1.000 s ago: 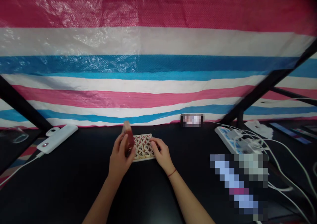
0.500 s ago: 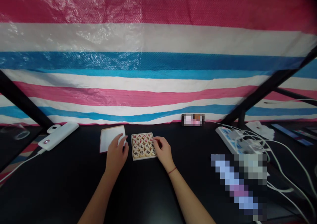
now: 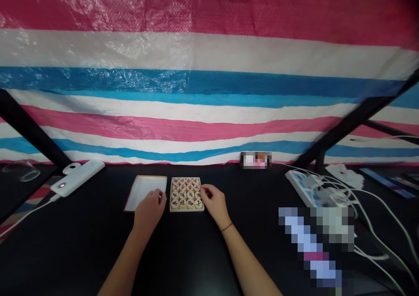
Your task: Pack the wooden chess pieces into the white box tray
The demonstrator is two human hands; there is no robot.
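Note:
A small box [image 3: 171, 208] of round wooden chess pieces [image 3: 186, 193] with red and black characters sits on the black table. Its lid [image 3: 140, 190] lies flat just to the left, white inside facing up. My left hand [image 3: 149, 209] rests on the lid's near right corner, fingers curled on its edge. On the box's right edge sits my right hand [image 3: 213, 202], fingertips pinched against the rim beside the nearest pieces.
A white power bank [image 3: 81, 177] with a cable lies at the left. A power strip [image 3: 306, 186] with tangled white cables [image 3: 366, 217] fills the right side. A striped tarp [image 3: 209, 91] hangs behind the table. Black frame bars slant at both sides.
My left hand lifted the lid off the box, carried it left and laid it flat on the table. The right hand stayed at the box's right edge.

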